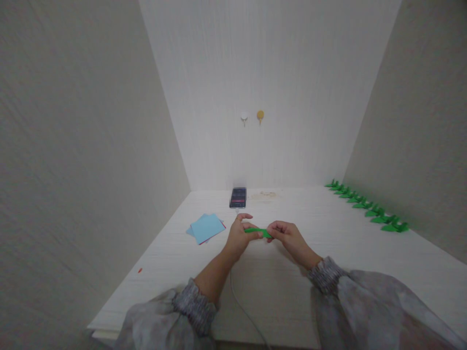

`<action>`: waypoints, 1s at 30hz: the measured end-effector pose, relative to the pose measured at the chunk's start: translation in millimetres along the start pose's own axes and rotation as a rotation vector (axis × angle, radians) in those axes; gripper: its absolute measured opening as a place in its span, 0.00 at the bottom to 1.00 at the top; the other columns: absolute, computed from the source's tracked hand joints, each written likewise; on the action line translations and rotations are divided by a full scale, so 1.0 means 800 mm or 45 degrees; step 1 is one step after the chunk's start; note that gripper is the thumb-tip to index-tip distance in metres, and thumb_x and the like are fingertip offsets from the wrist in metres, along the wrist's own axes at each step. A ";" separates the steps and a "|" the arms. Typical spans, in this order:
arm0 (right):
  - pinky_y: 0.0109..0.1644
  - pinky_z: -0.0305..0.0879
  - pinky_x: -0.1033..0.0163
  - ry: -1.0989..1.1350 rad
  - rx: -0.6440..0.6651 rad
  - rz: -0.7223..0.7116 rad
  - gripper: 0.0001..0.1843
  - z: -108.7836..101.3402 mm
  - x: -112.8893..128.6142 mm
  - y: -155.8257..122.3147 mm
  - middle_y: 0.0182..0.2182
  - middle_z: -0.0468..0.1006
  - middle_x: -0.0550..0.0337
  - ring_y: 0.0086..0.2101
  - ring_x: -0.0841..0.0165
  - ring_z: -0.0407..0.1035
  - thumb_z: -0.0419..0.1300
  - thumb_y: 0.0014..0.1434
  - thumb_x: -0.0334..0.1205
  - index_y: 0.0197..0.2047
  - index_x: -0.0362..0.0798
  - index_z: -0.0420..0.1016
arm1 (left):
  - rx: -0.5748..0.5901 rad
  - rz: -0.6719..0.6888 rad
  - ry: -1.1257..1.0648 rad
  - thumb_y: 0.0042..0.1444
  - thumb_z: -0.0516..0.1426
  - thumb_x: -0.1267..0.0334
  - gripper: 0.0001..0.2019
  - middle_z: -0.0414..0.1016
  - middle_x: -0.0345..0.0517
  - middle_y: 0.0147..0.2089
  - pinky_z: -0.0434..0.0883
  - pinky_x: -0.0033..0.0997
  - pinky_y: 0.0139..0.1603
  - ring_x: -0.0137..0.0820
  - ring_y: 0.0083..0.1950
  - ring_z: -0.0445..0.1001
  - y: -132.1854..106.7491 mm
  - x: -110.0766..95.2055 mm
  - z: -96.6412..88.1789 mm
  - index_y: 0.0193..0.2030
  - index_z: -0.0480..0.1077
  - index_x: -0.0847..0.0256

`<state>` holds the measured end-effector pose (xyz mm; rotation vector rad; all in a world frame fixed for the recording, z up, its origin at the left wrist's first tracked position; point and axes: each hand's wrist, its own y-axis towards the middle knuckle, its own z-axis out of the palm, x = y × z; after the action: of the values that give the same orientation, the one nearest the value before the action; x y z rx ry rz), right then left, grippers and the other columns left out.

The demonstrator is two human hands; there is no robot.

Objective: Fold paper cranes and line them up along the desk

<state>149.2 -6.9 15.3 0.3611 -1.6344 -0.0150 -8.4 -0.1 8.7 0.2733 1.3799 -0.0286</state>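
Note:
A narrow folded strip of green paper [263, 233] is held between my two hands above the middle of the table. My left hand [241, 234] grips its left part between thumb and fingers, with the index finger raised and curved. At the strip's right end, the thumb and fingertips of my right hand [286, 236] pinch the paper. Part of the paper is hidden behind the fingers. Along the right wall stands a row of several folded green paper figures [359, 201]. Left of my left hand lies a small stack of light blue paper sheets [207, 228], with a red edge showing beneath.
A phone [238, 198] lies near the back wall, with a white cable [239, 304] running toward the front edge. Two hooks, one white [244, 116] and one yellow [260, 114], are on the back wall. A small red piece [140, 270] lies at left. Walls enclose both sides.

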 end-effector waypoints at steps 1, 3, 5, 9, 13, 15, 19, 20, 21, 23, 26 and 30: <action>0.31 0.61 0.65 0.003 -0.005 0.004 0.14 0.000 0.000 0.000 0.18 0.72 0.61 0.23 0.71 0.66 0.57 0.46 0.48 0.24 0.44 0.70 | -0.016 0.003 -0.001 0.31 0.64 0.67 0.28 0.72 0.38 0.24 0.64 0.28 0.31 0.27 0.24 0.70 0.000 -0.001 -0.001 0.39 0.55 0.61; 0.32 0.61 0.64 0.030 -0.012 0.014 0.17 -0.001 0.000 0.001 0.19 0.72 0.59 0.23 0.70 0.67 0.54 0.48 0.51 0.25 0.43 0.70 | -0.057 0.008 -0.004 0.31 0.64 0.67 0.28 0.72 0.38 0.24 0.64 0.28 0.31 0.27 0.25 0.70 0.000 -0.004 -0.003 0.39 0.55 0.61; 0.33 0.61 0.64 0.055 -0.015 0.020 0.20 -0.001 0.000 0.001 0.20 0.72 0.59 0.24 0.70 0.67 0.52 0.50 0.53 0.27 0.43 0.70 | -0.095 0.013 -0.013 0.31 0.64 0.67 0.28 0.71 0.37 0.24 0.64 0.27 0.31 0.27 0.24 0.70 0.000 -0.007 -0.004 0.39 0.55 0.61; 0.31 0.60 0.66 -0.031 -0.017 0.010 0.16 0.003 0.001 -0.001 0.21 0.71 0.62 0.24 0.71 0.65 0.55 0.48 0.50 0.28 0.44 0.69 | -0.080 0.010 -0.008 0.33 0.64 0.67 0.26 0.72 0.38 0.23 0.64 0.26 0.30 0.26 0.24 0.70 -0.002 -0.008 0.000 0.39 0.55 0.61; 0.28 0.58 0.67 -0.122 -0.044 -0.030 0.11 0.003 -0.001 -0.002 0.18 0.68 0.64 0.22 0.73 0.62 0.57 0.46 0.45 0.23 0.45 0.68 | 0.024 0.002 0.044 0.34 0.63 0.66 0.23 0.73 0.41 0.24 0.63 0.26 0.29 0.26 0.24 0.70 -0.004 -0.006 0.006 0.38 0.57 0.62; 0.27 0.57 0.68 -0.134 -0.046 -0.041 0.10 0.001 -0.003 -0.002 0.17 0.67 0.65 0.21 0.74 0.61 0.56 0.47 0.43 0.23 0.45 0.68 | 0.053 -0.014 0.055 0.34 0.63 0.65 0.24 0.73 0.42 0.25 0.64 0.26 0.29 0.26 0.24 0.70 -0.005 -0.005 0.008 0.38 0.57 0.62; 0.26 0.55 0.68 -0.141 -0.001 -0.033 0.10 -0.002 -0.009 -0.001 0.16 0.66 0.65 0.20 0.74 0.60 0.57 0.47 0.42 0.22 0.44 0.68 | 0.057 -0.071 0.033 0.32 0.64 0.63 0.25 0.73 0.42 0.24 0.65 0.28 0.29 0.27 0.23 0.70 -0.005 -0.003 0.008 0.38 0.58 0.63; 0.26 0.55 0.68 -0.139 0.011 -0.026 0.10 -0.002 -0.010 -0.001 0.16 0.66 0.65 0.20 0.74 0.59 0.57 0.47 0.42 0.22 0.44 0.68 | 0.061 -0.086 0.018 0.32 0.64 0.63 0.26 0.73 0.42 0.24 0.65 0.28 0.29 0.27 0.23 0.70 -0.005 -0.003 0.008 0.38 0.58 0.63; 0.26 0.55 0.68 -0.133 0.022 -0.020 0.10 -0.002 -0.011 -0.002 0.16 0.66 0.65 0.20 0.74 0.59 0.57 0.47 0.42 0.22 0.44 0.68 | 0.064 -0.096 0.003 0.32 0.64 0.63 0.26 0.73 0.42 0.23 0.66 0.29 0.29 0.27 0.23 0.70 -0.005 -0.003 0.007 0.38 0.58 0.63; 0.26 0.55 0.68 -0.103 0.040 -0.011 0.10 0.000 -0.012 -0.002 0.16 0.66 0.65 0.20 0.74 0.59 0.57 0.47 0.43 0.23 0.44 0.69 | 0.066 -0.103 -0.024 0.32 0.64 0.64 0.26 0.73 0.41 0.23 0.66 0.29 0.29 0.28 0.23 0.70 -0.006 -0.004 0.007 0.38 0.57 0.63; 0.27 0.58 0.67 -0.030 0.035 -0.021 0.14 0.001 -0.015 -0.001 0.17 0.66 0.63 0.21 0.73 0.61 0.53 0.50 0.46 0.22 0.45 0.68 | 0.030 -0.074 -0.033 0.32 0.64 0.66 0.26 0.72 0.40 0.22 0.65 0.28 0.28 0.29 0.23 0.71 -0.009 -0.005 0.007 0.39 0.56 0.63; 0.28 0.59 0.66 0.009 -0.110 -0.030 0.18 -0.009 -0.034 0.022 0.19 0.67 0.61 0.22 0.72 0.62 0.47 0.53 0.49 0.22 0.45 0.66 | -0.062 -0.078 -0.043 0.32 0.64 0.65 0.26 0.71 0.38 0.21 0.65 0.27 0.27 0.29 0.23 0.71 -0.013 -0.002 0.008 0.37 0.56 0.62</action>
<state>153.5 17.5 -6.3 0.3135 -1.6166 -0.1020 -4.1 -11.4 9.4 0.1893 1.3530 -0.0505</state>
